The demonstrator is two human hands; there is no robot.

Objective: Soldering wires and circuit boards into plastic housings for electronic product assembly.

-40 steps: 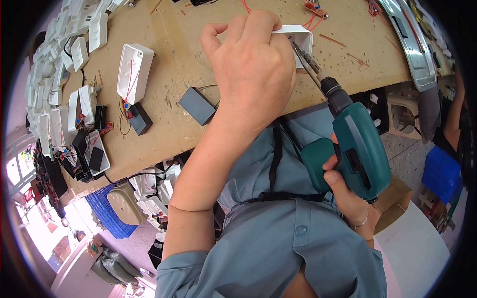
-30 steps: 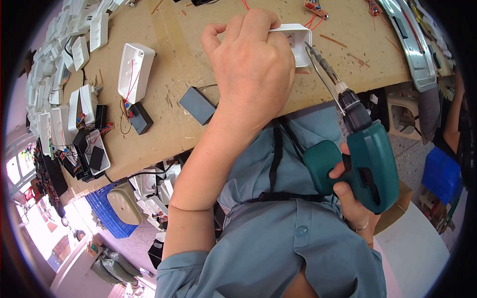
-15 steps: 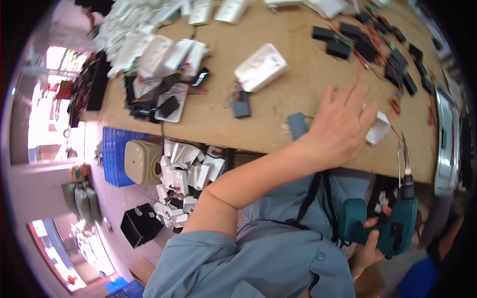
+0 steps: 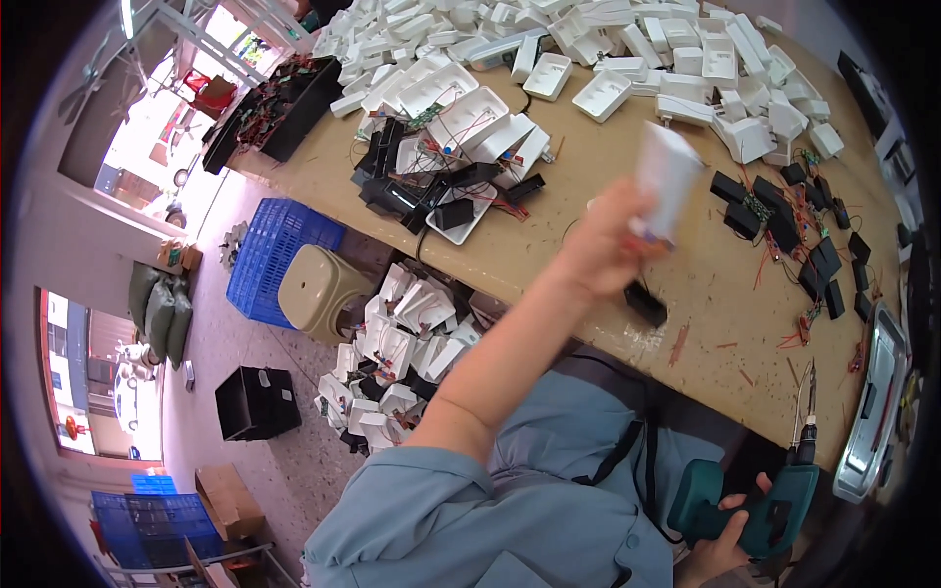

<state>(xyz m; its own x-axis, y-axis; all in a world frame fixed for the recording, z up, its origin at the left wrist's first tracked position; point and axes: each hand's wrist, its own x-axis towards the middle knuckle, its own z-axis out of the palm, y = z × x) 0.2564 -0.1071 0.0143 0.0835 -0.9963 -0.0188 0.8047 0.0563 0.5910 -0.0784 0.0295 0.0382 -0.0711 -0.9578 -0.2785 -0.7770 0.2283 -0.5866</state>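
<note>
My left hand (image 4: 610,243) is closed on a white plastic casing (image 4: 668,181), lifted above the table and smeared by motion. Red and blue parts show at the casing's lower end, by my fingers. Just beneath that hand is a black box (image 4: 645,304) near the table's front edge; whether a wire joins it to the casing cannot be made out. Low at the right, my right hand (image 4: 723,549) grips a green soldering gun (image 4: 698,498), fingers wrapped round its handle. Its thin metal tip (image 4: 811,387) points up beside the table edge, touching nothing.
White casings (image 4: 603,95) cover the far side of the wooden table (image 4: 549,265). Wired casings and black boxes (image 4: 421,186) lie at left, more black boxes (image 4: 784,220) at right, near a metal tray (image 4: 870,421). Below stand a beige stool (image 4: 319,289) and a blue crate (image 4: 279,255).
My left hand, spread over the table before, has closed on a white casing and moved up and left with it. The view has shifted; my right hand still holds the soldering gun.
</note>
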